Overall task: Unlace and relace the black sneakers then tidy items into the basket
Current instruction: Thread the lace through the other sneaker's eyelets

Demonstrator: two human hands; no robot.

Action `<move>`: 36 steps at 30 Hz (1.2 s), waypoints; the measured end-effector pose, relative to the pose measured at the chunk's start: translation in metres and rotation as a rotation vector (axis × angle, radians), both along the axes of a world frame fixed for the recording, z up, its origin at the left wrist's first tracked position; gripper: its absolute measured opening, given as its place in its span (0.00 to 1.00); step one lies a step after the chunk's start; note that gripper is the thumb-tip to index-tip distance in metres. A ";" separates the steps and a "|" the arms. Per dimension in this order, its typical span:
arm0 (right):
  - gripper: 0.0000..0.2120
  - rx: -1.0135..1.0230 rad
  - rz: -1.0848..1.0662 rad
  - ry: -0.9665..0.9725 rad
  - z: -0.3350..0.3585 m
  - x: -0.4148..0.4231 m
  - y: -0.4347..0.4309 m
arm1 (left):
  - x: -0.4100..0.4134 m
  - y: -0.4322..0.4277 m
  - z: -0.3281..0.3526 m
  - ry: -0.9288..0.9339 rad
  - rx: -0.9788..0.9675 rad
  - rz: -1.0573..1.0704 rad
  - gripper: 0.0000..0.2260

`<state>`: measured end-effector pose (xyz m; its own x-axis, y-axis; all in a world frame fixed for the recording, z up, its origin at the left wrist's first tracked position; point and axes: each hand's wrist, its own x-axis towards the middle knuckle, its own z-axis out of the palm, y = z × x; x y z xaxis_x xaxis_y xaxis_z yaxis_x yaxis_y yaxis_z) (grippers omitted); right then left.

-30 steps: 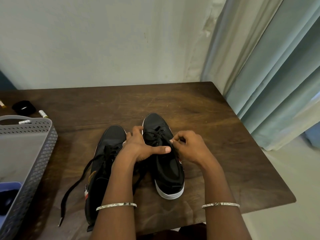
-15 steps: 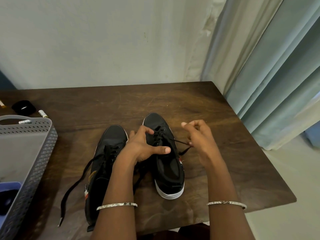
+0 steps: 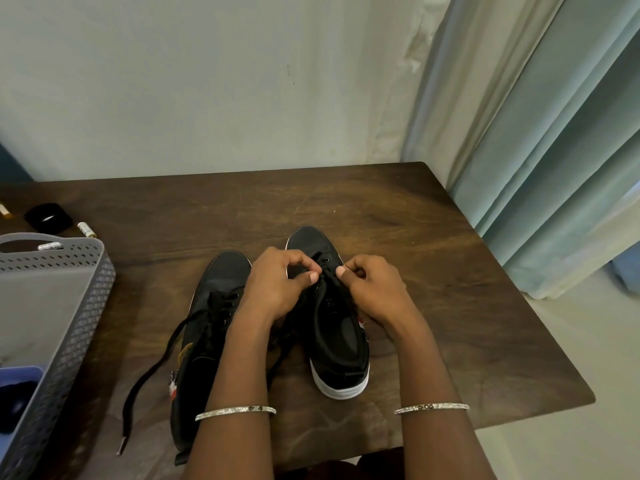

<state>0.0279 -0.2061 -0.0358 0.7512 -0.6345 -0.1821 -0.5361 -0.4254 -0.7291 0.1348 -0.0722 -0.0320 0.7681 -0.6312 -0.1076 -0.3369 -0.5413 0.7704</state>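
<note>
Both hands are over the right black low-top sneaker with white rubber sole [image 3: 341, 344]. It stands upright on the dark brown wooden table [image 3: 450, 289], toe pointing away from me. My left hand [image 3: 277, 285] has its fingers curled, thumb and forefinger pinching the thin black lace [image 3: 326, 276] at the front eyelets. My right hand [image 3: 375, 289] is also curled, thumb tip pinching the same lace from the other side. The hands are nearly touching.

The left black sneaker [image 3: 216, 299] sits just beside the right one. Its loose black lace end [image 3: 149, 368] trails over the table toward me.

A grey perforated plastic basket [image 3: 86, 323] sits at the table's left edge, apart from the shoes. There is a blue container [image 3: 20, 372] inside it.

I have a left-wrist silver bangle [image 3: 235, 411] and a right-wrist silver bangle [image 3: 431, 407].
</note>
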 end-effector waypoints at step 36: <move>0.16 0.353 -0.260 0.027 -0.007 0.016 0.007 | 0.004 -0.006 -0.004 0.105 0.101 0.397 0.09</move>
